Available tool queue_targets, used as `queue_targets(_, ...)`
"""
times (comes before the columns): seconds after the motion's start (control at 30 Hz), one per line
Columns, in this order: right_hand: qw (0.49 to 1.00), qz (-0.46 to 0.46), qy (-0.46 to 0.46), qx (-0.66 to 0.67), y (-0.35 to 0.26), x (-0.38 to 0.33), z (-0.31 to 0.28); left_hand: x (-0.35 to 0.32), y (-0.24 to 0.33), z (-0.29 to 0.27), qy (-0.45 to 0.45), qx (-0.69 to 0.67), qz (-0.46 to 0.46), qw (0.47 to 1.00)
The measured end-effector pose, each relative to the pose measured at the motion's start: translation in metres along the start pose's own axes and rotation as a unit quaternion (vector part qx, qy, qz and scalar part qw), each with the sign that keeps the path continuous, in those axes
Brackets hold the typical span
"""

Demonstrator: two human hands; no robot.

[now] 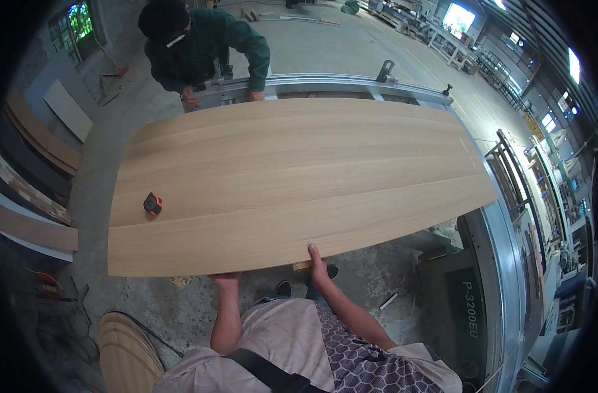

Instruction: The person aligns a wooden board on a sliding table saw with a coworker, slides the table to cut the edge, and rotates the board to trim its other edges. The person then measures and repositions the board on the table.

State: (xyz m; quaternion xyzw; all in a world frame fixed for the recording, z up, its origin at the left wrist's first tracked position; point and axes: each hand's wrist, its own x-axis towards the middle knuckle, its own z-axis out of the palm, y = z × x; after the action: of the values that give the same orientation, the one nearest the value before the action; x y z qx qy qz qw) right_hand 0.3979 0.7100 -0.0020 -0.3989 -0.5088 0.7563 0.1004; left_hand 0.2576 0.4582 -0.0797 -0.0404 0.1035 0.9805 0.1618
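A large wood-grain panel (286,190) lies in front of me, its far side over a metal machine table. At its near edge my right hand (319,268) is closed on it, thumb on top and fingers underneath. A small wooden piece (302,266) shows just below the edge beside that hand. Further left, my left hand (226,280) reaches under the same edge; the panel hides its fingers. An orange and black tape measure (153,204) rests on the panel's left part.
Across the panel, a co-worker (207,49) in green has both hands at the far edge, by an aluminium rail (325,82). A machine cabinet (453,301) stands at my right. Boards (37,131) lean at the left; a rounded wooden piece (125,350) is near my left side.
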Motion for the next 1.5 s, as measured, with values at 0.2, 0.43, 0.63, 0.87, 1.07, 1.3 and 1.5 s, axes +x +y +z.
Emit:
queue_targets(0.2,1.000,0.007,-0.007,0.015,0.002,0.002,-0.002,-0.013,0.032,0.051,0.128,-0.003,0.070,0.989)
queue_targets(0.43,0.998,-0.034,-0.032,0.032,0.008,0.007,0.000,-0.011,0.077,0.042,0.197,0.035,0.167,0.965)
queue_targets(0.63,0.999,-0.015,-0.030,0.040,0.014,0.011,-0.004,-0.008,0.067,0.056,0.203,0.114,0.269,0.935)
queue_targets(0.87,1.000,-0.001,-0.005,0.019,0.017,0.013,-0.008,-0.010,0.065,0.080,0.241,0.174,0.221,0.929)
queue_targets(1.07,0.999,0.029,-0.018,-0.001,0.005,0.002,-0.003,-0.010,0.070,0.071,0.242,0.167,0.232,0.927)
queue_targets(1.3,1.000,0.005,-0.016,0.014,0.018,0.013,-0.007,-0.012,0.066,0.083,0.251,0.157,0.219,0.930)
queue_targets(1.5,0.999,0.012,-0.023,0.035,0.013,0.006,-0.006,-0.017,0.062,0.090,0.265,0.179,0.229,0.919)
